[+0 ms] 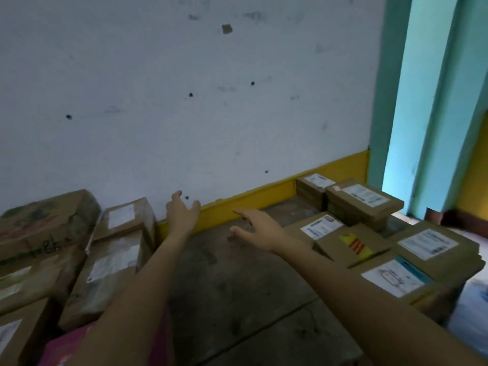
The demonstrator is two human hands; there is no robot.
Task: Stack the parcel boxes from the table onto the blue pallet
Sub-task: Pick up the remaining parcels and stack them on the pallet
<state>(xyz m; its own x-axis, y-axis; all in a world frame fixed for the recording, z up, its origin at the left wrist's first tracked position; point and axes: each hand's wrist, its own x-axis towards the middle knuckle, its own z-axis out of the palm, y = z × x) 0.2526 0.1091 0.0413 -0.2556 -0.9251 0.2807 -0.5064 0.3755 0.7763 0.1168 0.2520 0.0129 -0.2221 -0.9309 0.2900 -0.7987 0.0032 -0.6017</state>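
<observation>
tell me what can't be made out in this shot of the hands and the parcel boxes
Head view only:
- Blue pallet: not visible anywhere in the frame.
- Label text on the boxes at the right: too small and blurred to read.
- Left boxes: cut off by the left edge, dim.
- Box under the right forearm: partly covered by it.
- Left hand and right hand: open, empty, motion-blurred.

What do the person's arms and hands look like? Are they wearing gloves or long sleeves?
No gloves and no long sleeves. Both forearms are bare up to the picture's edge. The left hand and the right hand show no rings, watch or bracelets. A bit of pink clothing shows near the left arm.
</observation>
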